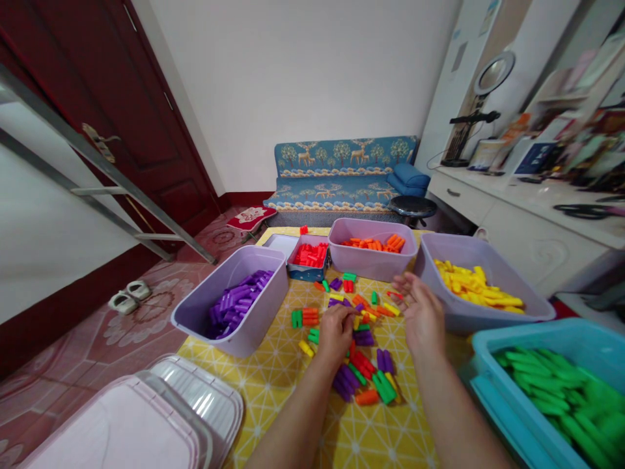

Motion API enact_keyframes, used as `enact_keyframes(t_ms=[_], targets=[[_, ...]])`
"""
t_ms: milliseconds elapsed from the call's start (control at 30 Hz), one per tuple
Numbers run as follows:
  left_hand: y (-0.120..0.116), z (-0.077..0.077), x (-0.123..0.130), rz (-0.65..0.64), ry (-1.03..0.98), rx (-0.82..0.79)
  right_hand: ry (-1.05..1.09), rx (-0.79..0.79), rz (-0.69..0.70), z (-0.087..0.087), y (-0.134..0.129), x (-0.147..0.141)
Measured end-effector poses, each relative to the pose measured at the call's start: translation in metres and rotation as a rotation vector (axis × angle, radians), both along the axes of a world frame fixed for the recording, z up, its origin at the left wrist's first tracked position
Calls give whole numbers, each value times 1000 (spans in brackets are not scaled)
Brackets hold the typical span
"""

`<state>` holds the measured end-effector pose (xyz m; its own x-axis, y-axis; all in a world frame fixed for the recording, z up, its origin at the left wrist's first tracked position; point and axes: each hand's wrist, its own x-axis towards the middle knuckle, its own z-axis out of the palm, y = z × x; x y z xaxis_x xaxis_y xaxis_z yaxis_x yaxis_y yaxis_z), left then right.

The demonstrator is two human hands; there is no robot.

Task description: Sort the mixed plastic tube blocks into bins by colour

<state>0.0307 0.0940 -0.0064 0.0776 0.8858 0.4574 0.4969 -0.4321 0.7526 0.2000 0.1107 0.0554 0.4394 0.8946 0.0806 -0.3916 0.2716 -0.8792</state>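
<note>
My left hand (pixel 336 333) reaches into a mixed pile of small ribbed plastic pieces on the table. Its fingers are curled together, and whatever they pinch is hidden. To the right of the pile, my right hand (pixel 422 316) is raised with its palm turned inward. A small red plastic piece (pixel 394 295) shows between its fingertips and thumb. Around my left hand lie purple pieces (pixel 346 381), green pieces (pixel 384 387), an orange piece (pixel 367 397) and a yellow piece (pixel 306 349). Joined green and orange pieces (pixel 305 317) rest to its left.
A lilac bin (pixel 258 322) holds purple pieces. Behind are a tin of red pieces (pixel 308 273) and a bin of orange pieces (pixel 374 264). At right stand a bin of yellow pieces (pixel 493 322) and a turquoise bin (pixel 493 339) of green ones. Lids (pixel 122 430) lie front left.
</note>
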Motion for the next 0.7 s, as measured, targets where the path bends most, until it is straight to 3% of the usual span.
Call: enact_keyframes(t_ms=[67, 167, 233, 433, 700], targets=[[0, 0, 0, 15, 8, 0, -350, -49, 43, -14, 7, -12], [0, 1, 0, 31, 22, 12, -966, 13, 80, -27, 28, -29], [0, 2, 0, 36, 36, 19, -1200, 62, 103, -29, 43, -40], [2, 0, -1, 45, 83, 24, -1479, 12, 218, -29, 74, -68], [6, -8, -3, 130, 13, 62, -1722, -248, 231, -34, 76, -73]])
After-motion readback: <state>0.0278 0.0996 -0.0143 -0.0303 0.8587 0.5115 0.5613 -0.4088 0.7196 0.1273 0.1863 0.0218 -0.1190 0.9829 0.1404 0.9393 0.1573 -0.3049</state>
